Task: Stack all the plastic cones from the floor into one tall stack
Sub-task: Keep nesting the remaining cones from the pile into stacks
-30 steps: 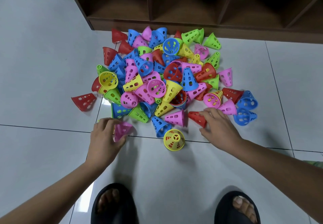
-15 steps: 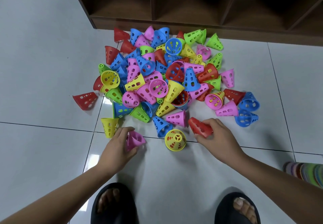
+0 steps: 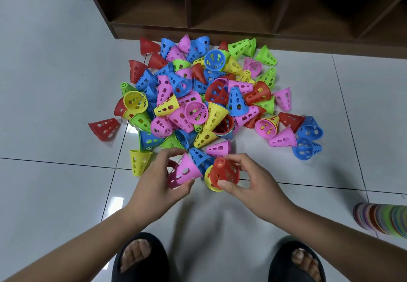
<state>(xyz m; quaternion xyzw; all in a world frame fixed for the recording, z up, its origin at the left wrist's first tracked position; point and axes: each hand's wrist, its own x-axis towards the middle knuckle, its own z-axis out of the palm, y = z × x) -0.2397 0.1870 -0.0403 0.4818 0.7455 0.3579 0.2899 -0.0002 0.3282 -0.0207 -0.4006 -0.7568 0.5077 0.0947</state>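
Currently my left hand point(image 3: 161, 179) grips a pink cone point(image 3: 187, 169) and my right hand point(image 3: 251, 179) pinches a red cone point(image 3: 224, 171), just apart. Beyond these 2 grips, the loose cone pile point(image 3: 198, 96) covers the floor point(image 3: 55, 83).

Your glossy white tiled floor point(image 3: 55, 83) carries a heap of perforated plastic cones point(image 3: 198, 96) in red, blue, pink, green and yellow, near the brown wooden shelf unit point(image 3: 220, 35). One red perforated cone point(image 3: 104, 128) lies apart, left of the heap; a multicoloured nested stack point(image 3: 383, 219) lies at your right.

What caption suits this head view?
Left hand holds a pink cone, right hand a red cone, beside a colourful cone pile on white tiles.
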